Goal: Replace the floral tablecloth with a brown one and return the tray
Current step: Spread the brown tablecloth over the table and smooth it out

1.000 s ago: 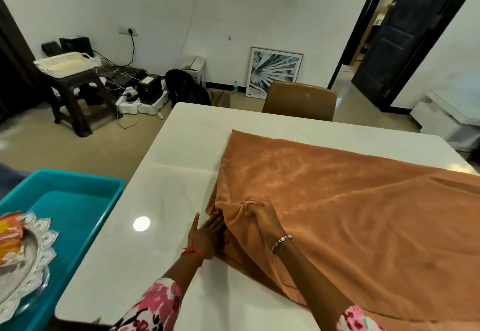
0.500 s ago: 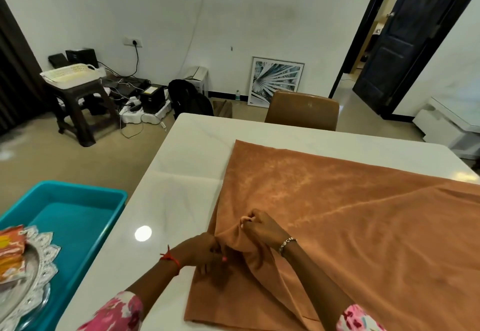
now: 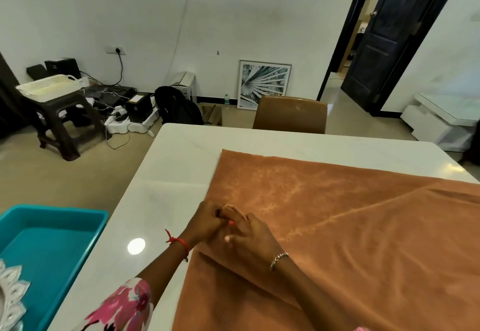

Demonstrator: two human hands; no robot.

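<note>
A brown tablecloth lies partly unfolded over the right half of the white table, with a folded layer near the front edge. My left hand and my right hand meet at the cloth's left edge, both pinching a small bunch of the fabric between them. At the lower left sits a teal tray holding a silver plate with a lacy rim, cut off by the frame. No floral tablecloth is in view.
A brown chair stands at the table's far side. A dark stool with a white basket, cables, boxes and a black bag line the back wall. A framed print leans there. An open dark door is at the right.
My hands have drawn together and moved up along the cloth's left edge, and the bunched fold there has flattened. The camera has tilted up, so the tray sits lower in view.
</note>
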